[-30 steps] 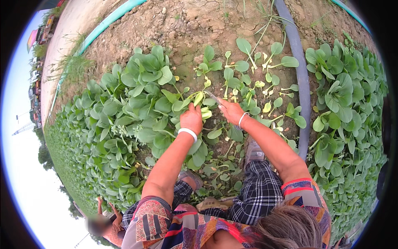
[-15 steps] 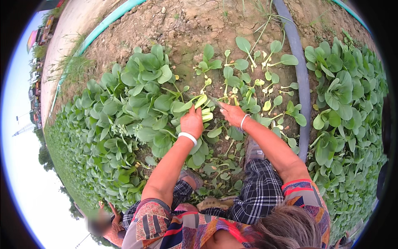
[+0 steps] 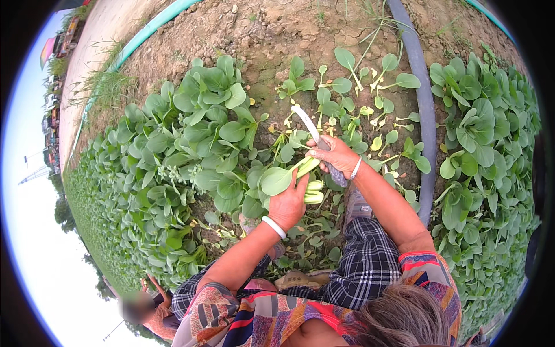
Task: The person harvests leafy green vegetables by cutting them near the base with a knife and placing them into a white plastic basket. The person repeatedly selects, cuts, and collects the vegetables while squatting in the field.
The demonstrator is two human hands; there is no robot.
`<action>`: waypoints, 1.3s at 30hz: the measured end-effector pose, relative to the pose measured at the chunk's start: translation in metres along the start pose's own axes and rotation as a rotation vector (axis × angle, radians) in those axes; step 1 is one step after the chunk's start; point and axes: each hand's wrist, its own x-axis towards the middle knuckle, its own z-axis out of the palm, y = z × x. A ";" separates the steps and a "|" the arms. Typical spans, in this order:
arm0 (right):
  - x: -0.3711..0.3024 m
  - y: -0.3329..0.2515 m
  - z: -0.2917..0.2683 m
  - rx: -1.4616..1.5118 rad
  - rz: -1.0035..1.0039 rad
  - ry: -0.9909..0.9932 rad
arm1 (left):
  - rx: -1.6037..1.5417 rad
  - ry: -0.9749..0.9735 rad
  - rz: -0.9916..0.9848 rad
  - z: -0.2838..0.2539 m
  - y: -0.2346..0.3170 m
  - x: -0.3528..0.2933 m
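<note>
My left hand (image 3: pixel 287 206) is closed around several cut bok choy heads (image 3: pixel 314 197), their pale green stem ends turned to the right. Above them my right hand (image 3: pixel 337 156) grips the dark handle of a small sickle (image 3: pixel 306 121). Its light, slightly curved blade points up and to the left, away from me. The right fingertips also touch the stem of the uppermost bok choy, so the two hands meet there. Just left of my left hand stand uncut bok choy plants (image 3: pixel 222 133) in dense rows.
Loose leaves (image 3: pixel 376 143) litter the soil ahead and to the right. A grey hose (image 3: pixel 421 104) runs along the right, with another bok choy bed (image 3: pixel 477 130) beyond it. A green hose (image 3: pixel 151 33) borders the far left. Another person (image 3: pixel 153 315) is at lower left.
Both hands have drawn nearer to me and to the right, with the bok choy lifted from the bed's edge. The sickle has turned, so its blade now points away from me.
</note>
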 end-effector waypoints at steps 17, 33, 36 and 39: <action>0.001 0.009 -0.030 -0.939 -0.627 0.288 | -0.403 0.014 -0.231 -0.014 0.014 -0.010; -0.002 0.024 0.021 -0.193 -0.073 -0.164 | -0.150 0.054 -0.185 -0.024 0.017 0.000; 0.006 0.018 0.023 -0.565 -0.031 -0.162 | -0.207 -0.112 -0.275 -0.001 -0.003 -0.005; 0.023 0.040 0.012 -1.102 -0.145 -0.137 | -0.202 -0.222 -0.248 0.009 -0.009 -0.011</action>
